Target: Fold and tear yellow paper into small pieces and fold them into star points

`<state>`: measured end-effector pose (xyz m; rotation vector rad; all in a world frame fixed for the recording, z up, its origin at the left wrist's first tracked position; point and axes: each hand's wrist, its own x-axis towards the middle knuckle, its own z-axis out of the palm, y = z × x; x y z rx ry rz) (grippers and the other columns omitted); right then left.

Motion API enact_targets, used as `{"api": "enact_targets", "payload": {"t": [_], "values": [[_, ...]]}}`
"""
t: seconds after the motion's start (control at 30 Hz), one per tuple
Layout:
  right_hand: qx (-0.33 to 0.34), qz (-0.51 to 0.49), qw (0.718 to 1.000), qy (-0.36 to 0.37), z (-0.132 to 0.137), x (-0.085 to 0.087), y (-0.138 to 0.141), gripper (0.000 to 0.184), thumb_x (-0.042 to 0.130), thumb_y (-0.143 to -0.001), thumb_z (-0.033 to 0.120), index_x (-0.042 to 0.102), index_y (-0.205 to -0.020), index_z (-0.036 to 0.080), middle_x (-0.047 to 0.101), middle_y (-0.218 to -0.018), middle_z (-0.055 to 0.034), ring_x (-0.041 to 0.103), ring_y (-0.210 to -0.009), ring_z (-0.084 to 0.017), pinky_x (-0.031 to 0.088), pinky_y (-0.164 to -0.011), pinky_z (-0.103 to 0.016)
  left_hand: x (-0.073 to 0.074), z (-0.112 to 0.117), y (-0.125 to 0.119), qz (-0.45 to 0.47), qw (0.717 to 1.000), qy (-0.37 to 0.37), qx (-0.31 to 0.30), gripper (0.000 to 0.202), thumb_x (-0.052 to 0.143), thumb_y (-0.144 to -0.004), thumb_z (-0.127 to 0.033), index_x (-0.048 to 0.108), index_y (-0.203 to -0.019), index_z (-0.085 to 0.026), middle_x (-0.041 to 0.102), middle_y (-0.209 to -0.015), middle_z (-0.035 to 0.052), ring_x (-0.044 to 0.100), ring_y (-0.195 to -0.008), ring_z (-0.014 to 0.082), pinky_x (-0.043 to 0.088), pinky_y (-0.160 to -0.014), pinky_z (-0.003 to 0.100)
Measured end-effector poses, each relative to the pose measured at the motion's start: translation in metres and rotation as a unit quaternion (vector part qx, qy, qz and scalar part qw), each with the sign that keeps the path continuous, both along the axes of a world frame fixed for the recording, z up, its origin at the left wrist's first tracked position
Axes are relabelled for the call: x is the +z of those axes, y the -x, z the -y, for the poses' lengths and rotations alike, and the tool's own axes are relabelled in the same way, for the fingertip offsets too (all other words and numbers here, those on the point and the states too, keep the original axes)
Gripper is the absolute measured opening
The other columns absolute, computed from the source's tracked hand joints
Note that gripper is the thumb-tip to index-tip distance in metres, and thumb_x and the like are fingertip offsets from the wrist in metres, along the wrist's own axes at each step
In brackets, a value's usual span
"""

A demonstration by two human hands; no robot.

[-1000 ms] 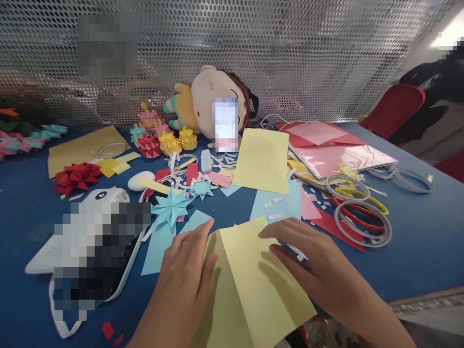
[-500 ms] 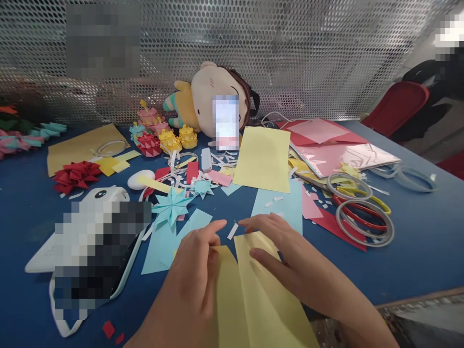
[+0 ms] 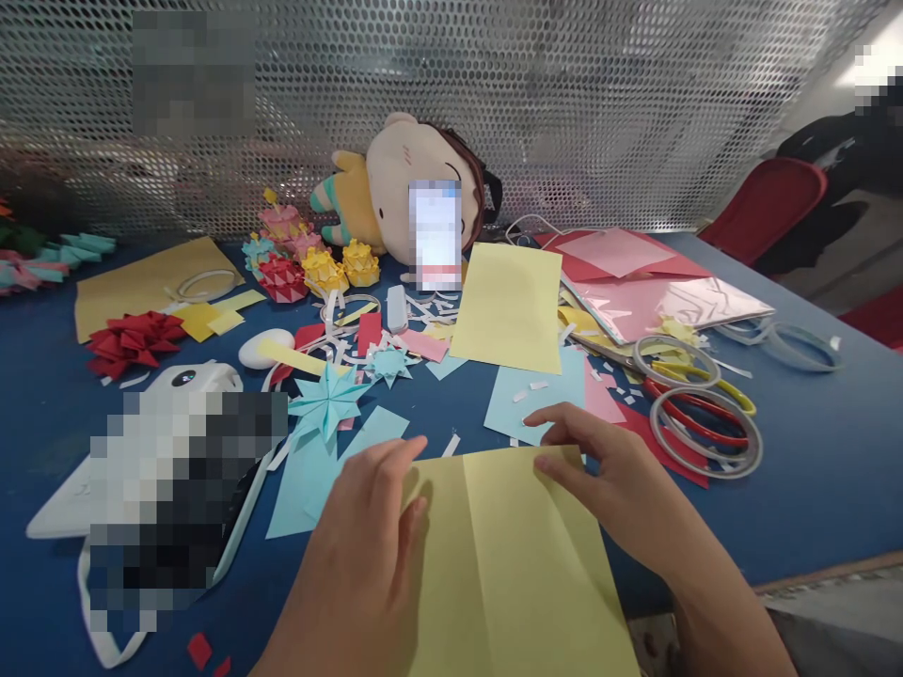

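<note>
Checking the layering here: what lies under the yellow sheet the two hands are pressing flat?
Under the yellow sheet the blue table shows around its edges, and a light-blue paper runs beneath the left hand. The right hand pins the far corner. Whatever lies beneath the sheet's middle is covered.

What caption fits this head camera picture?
Left hand and right hand press a creased yellow paper flat on a blue table.

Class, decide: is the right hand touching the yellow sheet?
Touching. The head view shows the right hand with fingertips pressed on the yellow sheet at its far corner.
</note>
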<state>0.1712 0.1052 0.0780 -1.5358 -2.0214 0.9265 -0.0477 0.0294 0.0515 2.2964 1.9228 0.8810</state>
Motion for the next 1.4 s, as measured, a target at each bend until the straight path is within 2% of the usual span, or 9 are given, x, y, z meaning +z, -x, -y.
{"api": "enact_targets", "payload": {"t": [0.17,0.3,0.6,0.8,1.03,1.1,1.2,1.3,1.4], "values": [[-0.024,0.022,0.999,-0.017,0.004,-0.003,0.000,0.021,0.049,-0.084,0.029,0.062,-0.099,0.024,0.056,-0.064,0.0024,0.046,-0.054,-0.014,0.035,-0.052,-0.025,-0.020,0.013,0.009,-0.005,0.979,0.097,-0.178,0.041,0.042,-0.097,-0.023,0.042,-0.137,-0.032,0.063,-0.132,0.0016,0.060,-0.119,0.0185,0.053,-0.098,0.031],[-0.026,0.053,0.998,-0.031,0.008,-0.005,-0.007,0.025,0.047,-0.084,0.030,0.062,-0.103,0.023,0.040,-0.053,0.0066,0.043,-0.049,-0.015,0.033,-0.049,-0.025,-0.030,0.019,0.018,-0.059,0.970,0.090,-0.220,0.047,0.044,-0.097,-0.025,0.040,-0.143,-0.033,0.053,-0.144,-0.0027,0.052,-0.130,0.0203,0.049,-0.104,0.034],[-0.031,0.064,0.997,-0.018,0.011,-0.011,-0.016,0.025,0.046,-0.084,0.029,0.061,-0.102,0.023,0.040,-0.054,0.0072,0.042,-0.048,-0.014,0.033,-0.048,-0.024,-0.025,0.026,0.015,-0.162,0.964,0.077,-0.196,0.040,0.032,-0.102,-0.029,0.045,-0.140,-0.032,0.047,-0.149,-0.0037,0.046,-0.135,0.0181,0.044,-0.108,0.035],[-0.045,0.067,0.996,-0.022,0.012,-0.011,-0.021,0.024,0.049,-0.084,0.031,0.063,-0.102,0.023,0.040,-0.054,0.0070,0.042,-0.048,-0.014,0.034,-0.048,-0.025,-0.026,0.028,0.016,-0.137,0.964,0.101,-0.204,0.046,0.037,-0.098,-0.019,0.045,-0.139,-0.039,0.044,-0.151,0.0004,0.040,-0.140,0.0215,0.045,-0.106,0.045],[-0.007,0.014,0.998,0.064,0.029,-0.011,-0.035,0.052,0.051,-0.085,0.027,0.048,-0.136,0.029,0.046,-0.064,0.0062,0.047,-0.054,-0.013,0.042,-0.052,-0.024,-0.025,0.034,0.009,-0.111,0.973,0.086,-0.181,0.041,0.028,-0.102,-0.026,0.048,-0.136,-0.037,0.045,-0.151,0.0021,0.033,-0.143,0.0223,0.041,-0.109,0.046],[0.022,0.023,0.996,0.084,0.033,-0.010,-0.037,0.047,0.050,-0.085,0.026,0.056,-0.132,0.030,0.046,-0.059,0.0065,0.046,-0.052,-0.013,0.039,-0.049,-0.023,-0.023,0.035,0.008,-0.082,0.981,0.075,-0.161,0.042,0.025,-0.103,-0.028,0.044,-0.139,-0.038,0.049,-0.148,-0.0021,0.037,-0.141,0.0193,0.038,-0.112,0.043],[0.011,0.007,0.997,0.077,0.032,-0.009,-0.035,0.030,0.052,-0.085,0.028,0.072,-0.108,0.029,0.060,-0.064,0.0021,0.053,-0.057,-0.014,0.044,-0.053,-0.024,-0.018,0.034,0.012,-0.029,0.986,0.059,-0.151,0.042,0.025,-0.104,-0.031,0.038,-0.142,-0.040,0.056,-0.141,-0.0049,0.044,-0.136,0.0164,0.036,-0.113,0.037],[-0.030,-0.024,0.999,0.039,0.024,-0.009,-0.029,0.024,0.054,-0.084,0.028,0.076,-0.095,0.027,0.072,-0.079,-0.0020,0.062,-0.066,-0.017,0.049,-0.059,-0.026,-0.014,0.028,0.013,-0.024,0.986,0.054,-0.157,0.045,0.034,-0.102,-0.022,0.039,-0.143,-0.039,0.058,-0.139,-0.0057,0.047,-0.133,0.0163,0.039,-0.111,0.034],[-0.035,-0.028,0.999,0.010,0.016,-0.009,-0.023,0.024,0.055,-0.082,0.026,0.076,-0.092,0.025,0.075,-0.081,-0.0036,0.063,-0.064,-0.017,0.049,-0.057,-0.026,-0.017,0.020,0.009,-0.068,0.984,0.077,-0.146,0.045,0.039,-0.100,-0.022,0.042,-0.143,-0.034,0.056,-0.142,-0.0022,0.048,-0.132,0.0222,0.045,-0.107,0.038]]}}
